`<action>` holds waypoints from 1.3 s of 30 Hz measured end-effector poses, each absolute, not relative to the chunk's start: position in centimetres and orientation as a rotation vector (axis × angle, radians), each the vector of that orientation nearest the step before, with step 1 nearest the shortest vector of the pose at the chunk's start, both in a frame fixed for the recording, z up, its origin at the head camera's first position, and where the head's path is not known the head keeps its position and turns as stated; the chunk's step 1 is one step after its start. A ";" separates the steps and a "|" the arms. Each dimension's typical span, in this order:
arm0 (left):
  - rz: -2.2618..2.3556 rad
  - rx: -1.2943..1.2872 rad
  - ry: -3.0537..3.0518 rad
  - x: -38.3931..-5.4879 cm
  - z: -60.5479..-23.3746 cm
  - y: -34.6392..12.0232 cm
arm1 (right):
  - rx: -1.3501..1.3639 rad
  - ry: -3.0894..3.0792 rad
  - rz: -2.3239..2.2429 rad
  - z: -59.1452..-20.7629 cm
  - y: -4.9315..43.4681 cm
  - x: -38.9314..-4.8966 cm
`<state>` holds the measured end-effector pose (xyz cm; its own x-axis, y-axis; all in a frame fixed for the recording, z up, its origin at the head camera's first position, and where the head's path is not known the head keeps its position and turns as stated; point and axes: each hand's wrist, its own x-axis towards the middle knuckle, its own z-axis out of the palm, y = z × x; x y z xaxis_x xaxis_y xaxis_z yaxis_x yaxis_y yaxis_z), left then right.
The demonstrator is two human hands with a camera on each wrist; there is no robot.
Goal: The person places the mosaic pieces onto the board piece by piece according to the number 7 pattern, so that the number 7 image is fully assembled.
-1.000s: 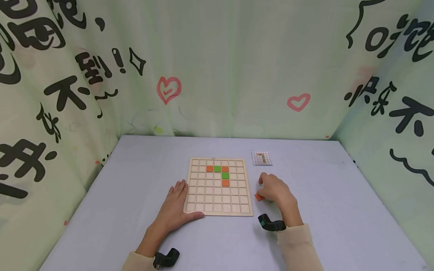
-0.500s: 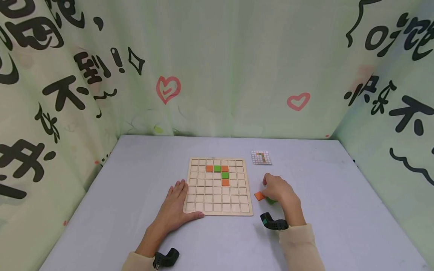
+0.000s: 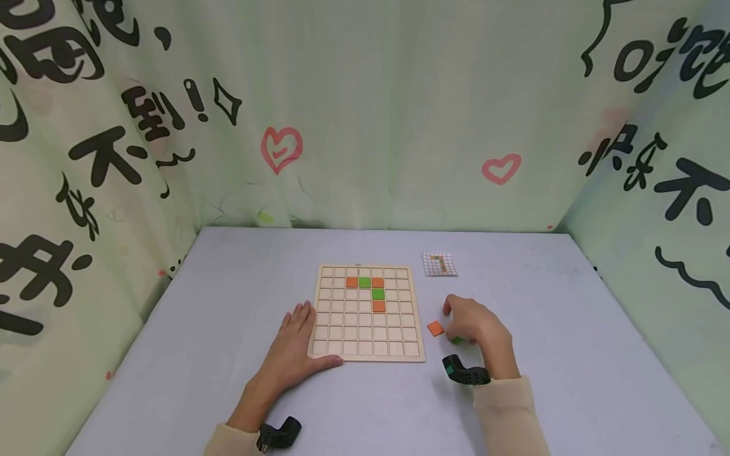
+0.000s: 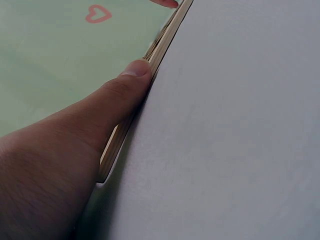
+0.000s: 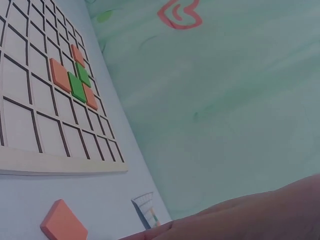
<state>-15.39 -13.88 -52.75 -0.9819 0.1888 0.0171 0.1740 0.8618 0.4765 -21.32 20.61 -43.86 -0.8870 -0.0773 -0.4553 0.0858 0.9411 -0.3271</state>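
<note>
A wooden grid board (image 3: 358, 335) lies flat on the table. Set in its far cells are several orange and green square tiles, including a green tile (image 3: 378, 294) and an orange tile (image 3: 379, 306). My left hand (image 3: 295, 347) rests along the board's left side with straight fingers, and its thumb (image 4: 117, 92) lies against the near edge. Right of the board, my right hand (image 3: 474, 322) has curled fingers on a loose green tile (image 3: 457, 340), which they mostly cover. Just left of those fingers lies a loose orange tile (image 3: 436, 328), also in the right wrist view.
A small card (image 3: 439, 264) printed with a coloured grid pattern lies beyond the board's right corner. The white table (image 3: 365, 411) meets a pale green curtain (image 3: 393, 126) at its back and sides. Black wrist devices (image 3: 279, 434) are on both arms.
My right hand has let go of the loose orange tile and shifted slightly right and nearer, onto the green tile. The left hand and the board stay put.
</note>
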 end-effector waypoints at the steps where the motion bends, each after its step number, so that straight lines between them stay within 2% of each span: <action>1: 0.765 0.293 3.002 -15.4 -52.7 -13.9 | 0.009 2.617 -0.468 -43.9 20.6 -21.4; 39: 0.770 0.303 3.007 -15.3 -52.6 -13.9 | -0.068 2.723 -0.462 -44.2 19.7 -22.0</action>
<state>-15.29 -13.89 -52.60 -0.9809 0.1928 0.0255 0.1813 0.8592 0.4784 -21.97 19.72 -44.20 -0.9279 -0.1087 -0.3566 0.0150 0.9449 -0.3271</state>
